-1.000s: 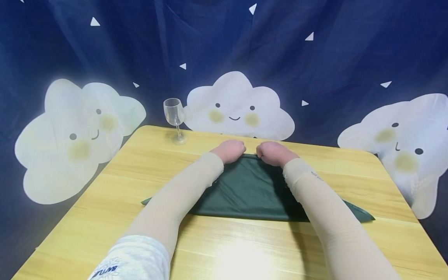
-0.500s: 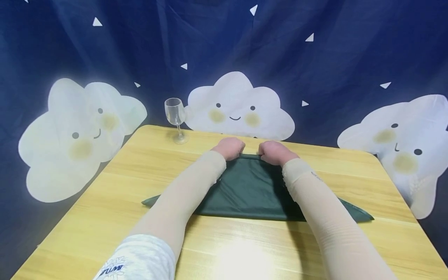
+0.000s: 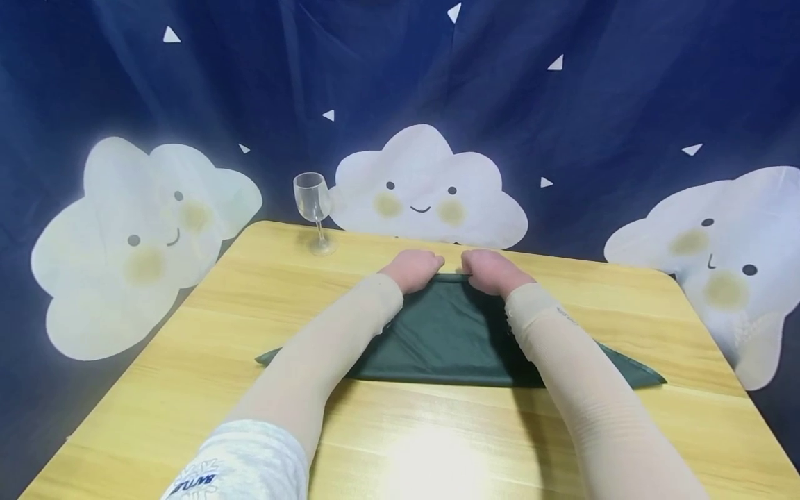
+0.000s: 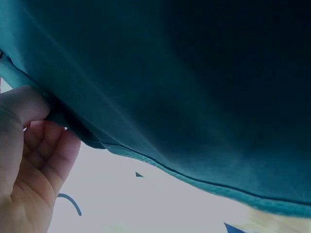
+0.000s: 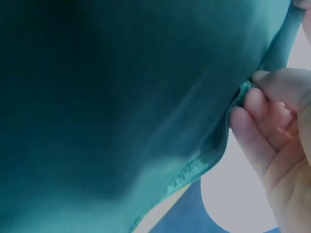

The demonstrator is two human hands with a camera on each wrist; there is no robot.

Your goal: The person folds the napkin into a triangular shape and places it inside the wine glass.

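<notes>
Tan wood-grain worktop (image 3: 156, 389), wood showing betw. its edges & dk-green fabric cloth (image 3: 453, 340) w/ pointed ends; L hand (image 3: 412, 269) & R hand (image 3: 495, 272) at cloth's far edge, fingers (image 5: 252, 138) closed, pinching hem (wrist views only); clear stemmed glass (image 3: 312, 198) beyond, far L.

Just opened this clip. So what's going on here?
A person is holding a dark green cloth with both bare hands. The left hand and right hand pinch its far edge, a short gap apart. The cloth stretches across a wooden table, its pointed ends showing beyond the forearms. A clear wine glass stands upright at the table's far left, touched by neither hand.
</notes>
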